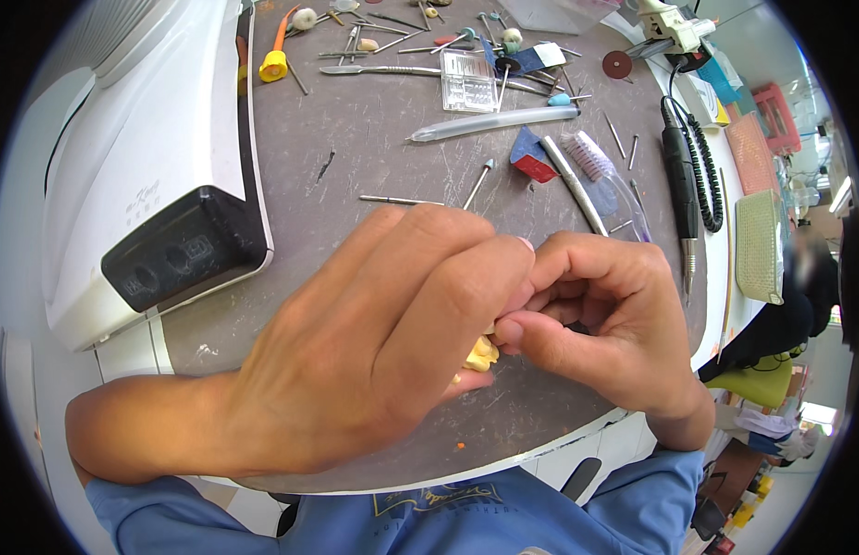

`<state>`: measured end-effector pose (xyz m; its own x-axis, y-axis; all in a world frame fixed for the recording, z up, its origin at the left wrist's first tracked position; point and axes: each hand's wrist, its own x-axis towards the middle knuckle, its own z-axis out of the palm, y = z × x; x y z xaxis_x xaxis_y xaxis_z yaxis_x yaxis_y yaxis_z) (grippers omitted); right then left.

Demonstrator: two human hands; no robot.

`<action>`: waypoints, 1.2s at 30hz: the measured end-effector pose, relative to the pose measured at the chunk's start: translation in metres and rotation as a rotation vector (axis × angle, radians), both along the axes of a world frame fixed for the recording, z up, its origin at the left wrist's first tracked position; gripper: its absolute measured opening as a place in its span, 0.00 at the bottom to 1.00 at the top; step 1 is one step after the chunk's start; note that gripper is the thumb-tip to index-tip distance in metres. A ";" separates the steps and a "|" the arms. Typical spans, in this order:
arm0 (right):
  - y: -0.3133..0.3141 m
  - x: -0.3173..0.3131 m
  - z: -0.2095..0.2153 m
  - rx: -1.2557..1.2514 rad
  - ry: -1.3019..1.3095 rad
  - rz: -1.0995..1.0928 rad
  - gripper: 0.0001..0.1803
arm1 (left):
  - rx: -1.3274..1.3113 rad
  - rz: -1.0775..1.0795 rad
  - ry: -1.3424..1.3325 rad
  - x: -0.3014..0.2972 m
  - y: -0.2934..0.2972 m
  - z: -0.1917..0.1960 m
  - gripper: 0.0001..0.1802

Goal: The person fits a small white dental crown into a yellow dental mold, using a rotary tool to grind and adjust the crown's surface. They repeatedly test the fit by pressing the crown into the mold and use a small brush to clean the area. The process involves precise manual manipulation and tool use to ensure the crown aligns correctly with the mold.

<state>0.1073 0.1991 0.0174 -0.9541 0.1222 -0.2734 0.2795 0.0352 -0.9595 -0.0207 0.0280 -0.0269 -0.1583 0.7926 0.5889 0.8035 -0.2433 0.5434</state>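
Observation:
My left hand point(383, 314) is curled round a small pale-yellow piece, apparently a dental cast point(483, 352). Only a bit of its lumpy, tooth-like surface shows below the left fingers; the back of the hand covers the rest. My right hand point(614, 319) meets it from the other side, its thumb and fingers pinched together against the cast's upper edge. Whether a tiny part sits between those right fingertips is hidden. Just beyond the hands, a thin metal rod point(399, 200) and a small grinding bur point(479, 183) lie on the grey worktop point(291, 342).
A white machine with a black front panel point(184, 250) stands at left. Farther back lie a clear box point(468, 81), a translucent pen point(494, 124), folded sandpaper point(535, 167), a brush point(589, 157) and several burs. A corded black handpiece point(677, 176) rests at right, near a green basket point(759, 245).

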 end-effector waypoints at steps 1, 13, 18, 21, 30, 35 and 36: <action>0.000 0.000 0.000 -0.002 -0.003 -0.002 0.08 | 0.001 0.002 -0.001 0.000 0.000 0.000 0.46; -0.002 0.001 -0.003 0.065 0.076 0.017 0.10 | -0.014 0.025 0.015 0.001 -0.001 -0.001 0.47; -0.006 0.001 0.000 0.108 0.077 -0.096 0.10 | -0.055 0.031 -0.082 0.002 -0.002 0.003 0.46; 0.004 0.000 -0.006 0.605 0.474 0.144 0.12 | -0.152 0.058 -0.189 0.004 -0.006 0.012 0.45; 0.003 -0.002 -0.018 0.932 0.755 0.117 0.18 | -0.181 -0.001 -0.254 -0.001 -0.003 0.011 0.47; 0.001 -0.002 -0.019 0.995 0.740 0.139 0.18 | -0.215 -0.009 -0.262 -0.004 -0.004 0.012 0.46; 0.000 -0.001 -0.018 1.004 0.724 0.135 0.17 | -0.200 -0.012 -0.260 -0.004 -0.004 0.011 0.46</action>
